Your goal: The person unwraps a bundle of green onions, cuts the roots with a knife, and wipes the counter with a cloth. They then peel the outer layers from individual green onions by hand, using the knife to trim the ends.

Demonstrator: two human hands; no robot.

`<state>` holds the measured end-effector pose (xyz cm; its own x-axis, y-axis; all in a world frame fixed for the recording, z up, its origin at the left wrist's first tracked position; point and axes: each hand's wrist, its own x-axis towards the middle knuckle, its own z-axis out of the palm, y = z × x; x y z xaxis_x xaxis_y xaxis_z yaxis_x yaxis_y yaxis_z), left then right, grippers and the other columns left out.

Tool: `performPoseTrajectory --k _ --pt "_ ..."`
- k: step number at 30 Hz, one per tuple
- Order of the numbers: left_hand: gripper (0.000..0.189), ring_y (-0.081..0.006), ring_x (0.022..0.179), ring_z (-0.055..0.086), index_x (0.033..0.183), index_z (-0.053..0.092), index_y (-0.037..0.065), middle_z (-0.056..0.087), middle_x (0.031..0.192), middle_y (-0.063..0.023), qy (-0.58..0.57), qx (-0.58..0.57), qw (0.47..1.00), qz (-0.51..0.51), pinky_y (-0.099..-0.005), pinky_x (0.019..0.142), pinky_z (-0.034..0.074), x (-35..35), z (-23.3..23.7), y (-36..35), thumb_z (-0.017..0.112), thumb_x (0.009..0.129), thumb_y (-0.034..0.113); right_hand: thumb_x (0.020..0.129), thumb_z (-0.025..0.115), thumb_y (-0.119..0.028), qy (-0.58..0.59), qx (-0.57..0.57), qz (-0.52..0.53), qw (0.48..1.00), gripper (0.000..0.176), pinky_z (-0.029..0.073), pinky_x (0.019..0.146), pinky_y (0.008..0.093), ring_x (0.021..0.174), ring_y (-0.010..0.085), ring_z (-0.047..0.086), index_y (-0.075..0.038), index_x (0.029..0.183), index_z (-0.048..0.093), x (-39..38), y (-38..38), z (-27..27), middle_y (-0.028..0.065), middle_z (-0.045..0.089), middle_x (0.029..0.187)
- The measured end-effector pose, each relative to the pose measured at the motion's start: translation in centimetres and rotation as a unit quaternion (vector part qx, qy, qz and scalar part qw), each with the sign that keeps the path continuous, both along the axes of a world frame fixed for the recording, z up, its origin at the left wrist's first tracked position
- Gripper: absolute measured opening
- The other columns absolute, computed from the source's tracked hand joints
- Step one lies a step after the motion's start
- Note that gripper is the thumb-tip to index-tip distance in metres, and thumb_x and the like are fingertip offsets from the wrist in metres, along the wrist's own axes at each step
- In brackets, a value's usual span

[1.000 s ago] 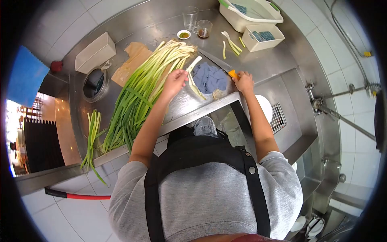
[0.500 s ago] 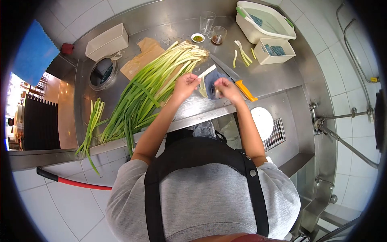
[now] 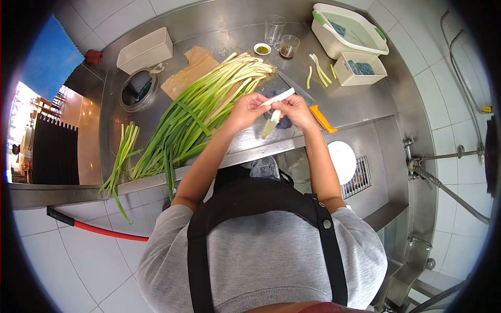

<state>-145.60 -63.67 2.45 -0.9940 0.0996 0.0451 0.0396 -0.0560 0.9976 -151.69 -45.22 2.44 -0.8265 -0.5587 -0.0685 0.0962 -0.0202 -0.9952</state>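
My left hand (image 3: 247, 111) and my right hand (image 3: 296, 111) are together over the steel counter, fingers closed in pinches on a short white spring onion stalk (image 3: 282, 96). A pale, limp outer layer (image 3: 270, 128) of it hangs below the fingers. Behind my hands lies a dark bluish, crumpled thing (image 3: 284, 123), partly covered. Left of them spreads a large pile of spring onions (image 3: 198, 117), white ends pointing away to the right. A knife with an orange handle (image 3: 322, 119) rests right of my right hand, its blade partly hidden.
Trimmed stalks (image 3: 321, 72) lie near a small white bin (image 3: 360, 73) and a white tub (image 3: 344, 39). A small dish (image 3: 262, 49) and two glasses (image 3: 274, 30) stand at the back. Green leaves (image 3: 122, 156) overhang the front edge. A sink with a white disc (image 3: 342, 161) is at right.
My right hand has moved up and left to meet my left hand at the stalk. The pale layer now hangs beneath both hands. The view has shifted slightly.
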Motion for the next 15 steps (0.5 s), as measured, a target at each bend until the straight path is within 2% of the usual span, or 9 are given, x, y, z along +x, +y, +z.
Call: performPoseTrajectory --k 5,6,7,8,9,11,13,14,15 --pt "0.014 -0.0092 0.074 0.059 0.094 0.062 0.000 0.065 0.082 -0.0048 -0.032 -0.094 0.995 0.031 -0.0230 0.068 0.048 2.9 5.1 -2.2 0.064 0.083 0.008 0.082 0.064 -0.007 0.054 -0.004 -0.032 0.998 0.011 0.044 0.056 0.0204 0.066 0.0069 0.058 0.000 0.091 0.064 -2.0 1.8 0.7 0.0038 0.065 0.077" --pt "0.014 -0.0092 0.074 0.059 0.094 0.062 0.000 0.065 0.082 -0.0048 -0.032 -0.094 0.994 0.035 -0.0230 0.068 0.048 3.6 5.9 -3.1 0.064 0.083 0.008 0.082 0.064 -0.008 0.047 -0.011 -0.078 0.996 0.011 0.044 0.056 0.0203 0.065 0.0070 0.058 -0.001 0.090 0.064 -2.4 2.0 0.7 0.0035 0.065 0.076" --pt "0.017 -0.0069 0.070 0.057 0.096 0.062 0.000 0.063 0.080 -0.0029 0.006 -0.078 0.995 0.066 -0.0204 0.062 0.044 4.4 6.6 -4.2 0.063 0.084 0.012 0.082 0.064 -0.008 0.039 -0.017 -0.123 0.992 0.010 0.044 0.056 0.0203 0.065 0.0071 0.058 -0.002 0.090 0.064 -3.1 2.4 0.4 0.0032 0.064 0.075" --pt "0.020 -0.0045 0.066 0.054 0.098 0.061 0.000 0.062 0.078 -0.0009 0.044 -0.062 0.992 0.100 -0.0177 0.057 0.040 5.3 7.5 -5.4 0.063 0.085 0.015 0.083 0.064 -0.010 0.004 -0.079 -0.140 0.987 0.009 0.044 0.056 0.0203 0.065 0.0076 0.058 -0.003 0.089 0.064 -4.3 2.9 -0.3 0.0019 0.064 0.074" --pt "0.019 -0.0056 0.066 0.055 0.097 0.062 -0.001 0.063 0.079 -0.0025 0.019 -0.078 0.987 0.138 -0.0186 0.058 0.042 6.6 9.3 -6.7 0.062 0.086 0.014 0.084 0.063 -0.011 0.009 -0.060 -0.149 0.987 0.008 0.044 0.055 0.0200 0.064 0.0072 0.058 -0.005 0.089 0.064 -5.3 3.3 -0.7 0.0007 0.063 0.075" --pt "0.018 -0.0066 0.065 0.056 0.097 0.062 -0.001 0.064 0.080 -0.0040 -0.007 -0.095 0.977 0.192 -0.0195 0.059 0.043 9.3 11.7 -9.4 0.061 0.086 0.013 0.085 0.063 -0.013 -0.013 0.000 -0.134 0.991 0.011 0.046 0.058 0.0202 0.068 0.0065 0.058 -0.006 0.094 0.063 -6.5 2.6 -1.1 0.0002 0.063 0.080" --pt "0.021 -0.0062 0.062 0.053 0.099 0.062 -0.002 0.063 0.081 -0.0049 0.050 -0.048 0.953 0.295 -0.0192 0.055 0.041 12.0 12.8 -11.8 0.057 0.089 0.016 0.085 0.063 -0.014 -0.031 0.032 -0.090 0.995 0.014 0.047 0.060 0.0206 0.073 0.0063 0.058 -0.007 0.097 0.062 -5.1 -1.1 0.8 0.0001 0.063 0.084" --pt "0.021 -0.0062 0.062 0.053 0.099 0.062 -0.002 0.063 0.081 -0.0049 0.051 -0.051 0.948 0.310 -0.0192 0.055 0.041 13.2 13.1 -12.7 0.057 0.089 0.016 0.085 0.063 -0.015 -0.049 0.065 -0.062 0.995 0.016 0.048 0.062 0.0210 0.077 0.0061 0.058 -0.008 0.100 0.062 -4.3 -3.4 1.6 0.0000 0.063 0.088" --pt "0.023 -0.0066 0.060 0.051 0.102 0.061 -0.002 0.062 0.081 -0.0053 0.114 0.001 0.923 0.369 -0.0195 0.055 0.040 14.4 13.5 -13.4 0.054 0.091 0.017 0.085 0.063 -0.016 -0.063 0.063 -0.016 0.996 0.020 0.050 0.065 0.0222 0.087 0.0072 0.057 -0.009 0.103 0.061 -4.5 -5.8 1.7 -0.0003 0.061 0.097"
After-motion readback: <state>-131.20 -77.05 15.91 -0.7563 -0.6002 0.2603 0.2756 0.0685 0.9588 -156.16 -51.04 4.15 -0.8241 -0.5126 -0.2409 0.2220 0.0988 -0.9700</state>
